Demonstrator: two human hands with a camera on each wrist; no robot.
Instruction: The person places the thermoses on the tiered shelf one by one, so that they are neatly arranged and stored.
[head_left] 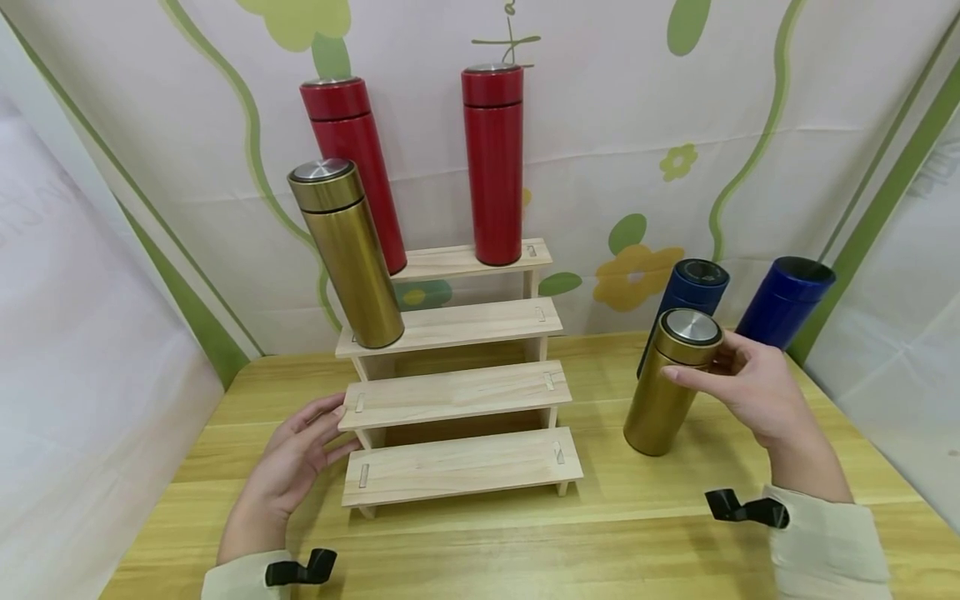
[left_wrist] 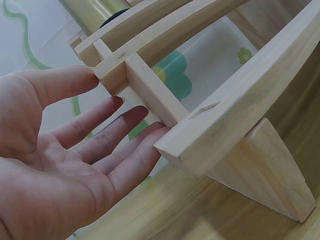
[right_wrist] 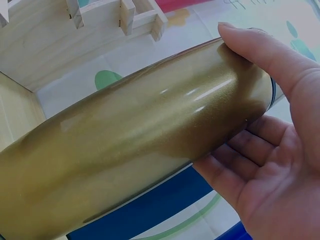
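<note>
Head view: pinching gold metallic cylindrical flask (head_left: 660, 404) near its top with right hand (head_left: 761, 390), right of pale wooden stepped stand (head_left: 457, 393); touching stand's left end with left hand (head_left: 294, 457), fingers loosely spread. Probably stiff, slippery; best gripped round upper body.

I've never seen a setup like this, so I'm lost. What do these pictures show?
No machine here: a person works bare-handed. The wide view comes from a camera worn on the head; the two close-ups from cameras on the wrists. A pale four-step wooden rack stands on the yellowish wood-grain table. Two red cylindrical flasks stand on its top step, a shiny gold cylindrical flask one step below. The left hand touches the rack's left end. The right hand grips a second gold flask near its top, with two blue cylindrical flasks behind.
</note>
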